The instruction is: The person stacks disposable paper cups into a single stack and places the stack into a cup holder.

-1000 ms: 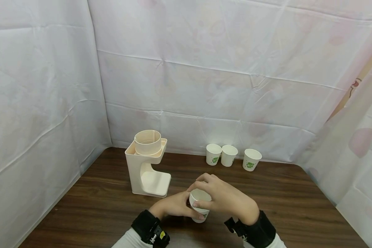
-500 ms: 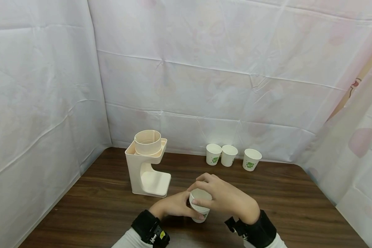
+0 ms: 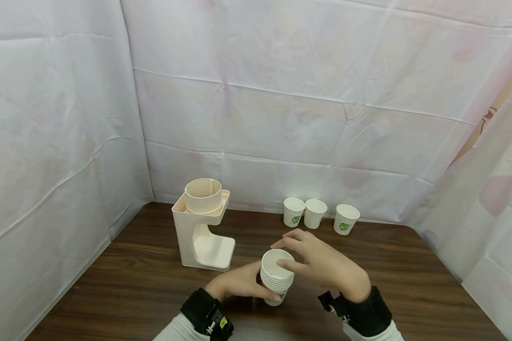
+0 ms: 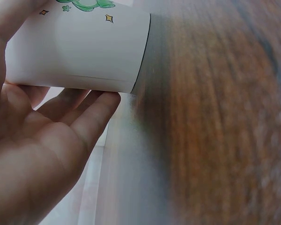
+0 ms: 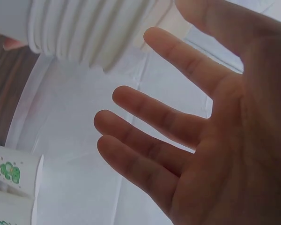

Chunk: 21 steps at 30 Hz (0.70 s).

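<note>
In the head view my left hand grips a nested stack of white paper cups low on its side, thumb in front. The left wrist view shows the bottom cup, with a green print, its base close over the wooden table. My right hand is beside the stack's top with fingers spread, and its thumb overlaps the mouth of the top cup in the head view. Seen from the right wrist, several stacked rims stand just off the fingertips, and the palm holds nothing.
A cream stand with a round open holder on top is left of the hands. Three single paper cups stand at the back, near a white curtain. The dark wooden table runs beneath everything.
My right hand has moved off the stack's rim, a little up and to the right. More stacked rims now show, and the top cup sits slightly higher. The left hand has stayed put.
</note>
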### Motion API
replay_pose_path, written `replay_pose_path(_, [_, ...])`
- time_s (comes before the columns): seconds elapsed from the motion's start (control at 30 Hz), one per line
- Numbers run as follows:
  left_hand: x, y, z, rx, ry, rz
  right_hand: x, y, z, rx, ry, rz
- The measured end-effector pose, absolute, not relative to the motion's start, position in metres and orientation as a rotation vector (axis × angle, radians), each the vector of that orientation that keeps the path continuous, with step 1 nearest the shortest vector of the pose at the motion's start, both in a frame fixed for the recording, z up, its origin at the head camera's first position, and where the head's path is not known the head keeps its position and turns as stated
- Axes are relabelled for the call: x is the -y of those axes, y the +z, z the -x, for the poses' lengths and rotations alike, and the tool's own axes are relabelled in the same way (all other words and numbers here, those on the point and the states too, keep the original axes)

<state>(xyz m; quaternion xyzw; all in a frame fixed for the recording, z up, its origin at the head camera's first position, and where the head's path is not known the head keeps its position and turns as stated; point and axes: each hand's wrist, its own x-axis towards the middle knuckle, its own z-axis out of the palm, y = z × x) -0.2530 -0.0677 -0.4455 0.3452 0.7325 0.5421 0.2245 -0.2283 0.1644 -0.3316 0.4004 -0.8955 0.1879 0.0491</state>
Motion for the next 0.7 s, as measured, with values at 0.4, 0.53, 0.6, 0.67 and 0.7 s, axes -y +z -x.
replay_pose_path(0.4, [0.068, -0.446, 0.253, -2.032, 1.501, -0.928, -0.17, -0.336, 0.244, 2.681, 0.591, -1.175])
replay_pose_path(0.53, [0.068, -0.446, 0.253, -2.014, 1.513, -0.929, -0.171, -0.34, 0.253, 2.67, 0.599, -1.149])
replay_pose_path(0.6, [0.068, -0.446, 0.253, -2.008, 1.517, -0.931, -0.172, -0.343, 0.256, 2.671, 0.609, -1.131])
replay_pose_path(0.67, [0.068, -0.446, 0.252, -2.002, 1.522, -0.932, -0.173, -0.345, 0.259, 2.672, 0.618, -1.113])
replay_pose_path(0.7, [0.068, -0.446, 0.252, -2.002, 1.524, -0.931, -0.173, -0.346, 0.261, 2.672, 0.619, -1.107])
